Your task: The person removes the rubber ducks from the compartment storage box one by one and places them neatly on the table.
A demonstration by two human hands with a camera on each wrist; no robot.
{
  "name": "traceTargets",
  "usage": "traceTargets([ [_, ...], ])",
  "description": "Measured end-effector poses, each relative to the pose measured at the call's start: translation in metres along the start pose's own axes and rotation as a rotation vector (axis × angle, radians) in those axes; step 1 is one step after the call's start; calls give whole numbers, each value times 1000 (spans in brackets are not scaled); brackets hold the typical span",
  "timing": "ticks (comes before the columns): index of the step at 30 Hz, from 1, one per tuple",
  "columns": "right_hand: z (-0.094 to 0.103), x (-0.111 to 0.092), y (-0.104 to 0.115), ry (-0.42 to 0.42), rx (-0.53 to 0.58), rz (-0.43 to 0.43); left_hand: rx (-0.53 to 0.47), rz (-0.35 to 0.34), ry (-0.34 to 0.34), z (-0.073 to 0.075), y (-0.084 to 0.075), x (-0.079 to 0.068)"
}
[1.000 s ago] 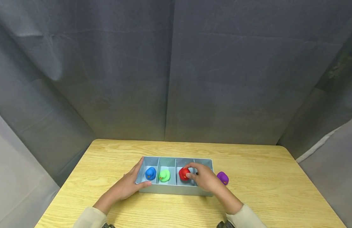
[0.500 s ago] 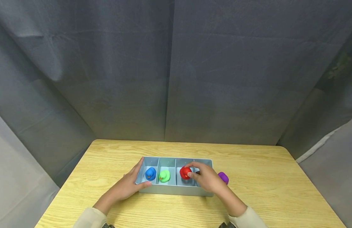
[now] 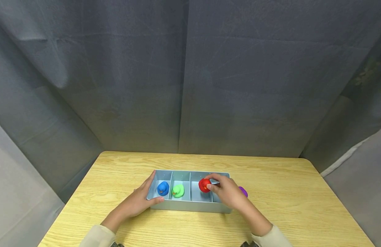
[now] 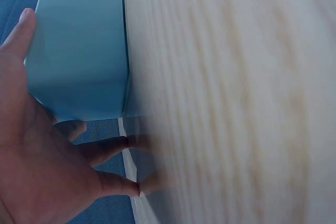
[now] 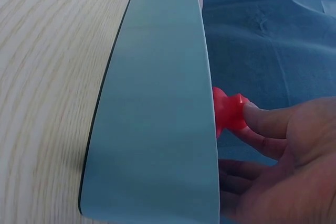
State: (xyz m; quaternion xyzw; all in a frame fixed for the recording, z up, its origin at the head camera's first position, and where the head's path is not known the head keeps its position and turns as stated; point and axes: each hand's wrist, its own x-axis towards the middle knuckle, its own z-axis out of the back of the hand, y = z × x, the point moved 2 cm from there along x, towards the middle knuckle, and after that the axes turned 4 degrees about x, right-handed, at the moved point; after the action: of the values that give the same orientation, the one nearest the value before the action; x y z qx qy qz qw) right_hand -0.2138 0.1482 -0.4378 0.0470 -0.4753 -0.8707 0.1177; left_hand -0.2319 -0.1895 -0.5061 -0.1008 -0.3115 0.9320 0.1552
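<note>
My left hand [image 3: 136, 202] grips the left end of a blue-grey divided box [image 3: 190, 206], thumb at the front rim and index finger at the back corner. In the left wrist view, other fingers [image 4: 113, 182] reach down to the table past the box's end. My right hand [image 3: 229, 192] pinches a red rubber duck [image 3: 204, 185] between thumb and fingers, over the third compartment near the right divider. The right wrist view shows this duck partly above the rim. A blue duck [image 3: 163, 188] sits in the first compartment, a green duck [image 3: 178, 190] in the second.
A purple duck [image 3: 243, 192] lies on the wooden table [image 3: 277, 192] just right of the box, mostly hidden behind my right hand. Thin dividers [image 3: 189, 187] separate the box's compartments. Grey cloth [image 3: 190, 85] hangs behind the table.
My right hand has lifted the red duck and moved it right, towards the divider before the rightmost compartment. The hand now covers more of the purple duck. My left hand stays put.
</note>
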Motion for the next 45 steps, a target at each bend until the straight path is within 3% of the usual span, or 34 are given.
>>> traceTargets([
  [14, 9, -4, -3, -41, -45, -4, -3, 3, 3, 0, 1, 0],
  [45, 46, -23, -23, -36, -5, 84, -6, 6, 4, -1, 1, 1],
])
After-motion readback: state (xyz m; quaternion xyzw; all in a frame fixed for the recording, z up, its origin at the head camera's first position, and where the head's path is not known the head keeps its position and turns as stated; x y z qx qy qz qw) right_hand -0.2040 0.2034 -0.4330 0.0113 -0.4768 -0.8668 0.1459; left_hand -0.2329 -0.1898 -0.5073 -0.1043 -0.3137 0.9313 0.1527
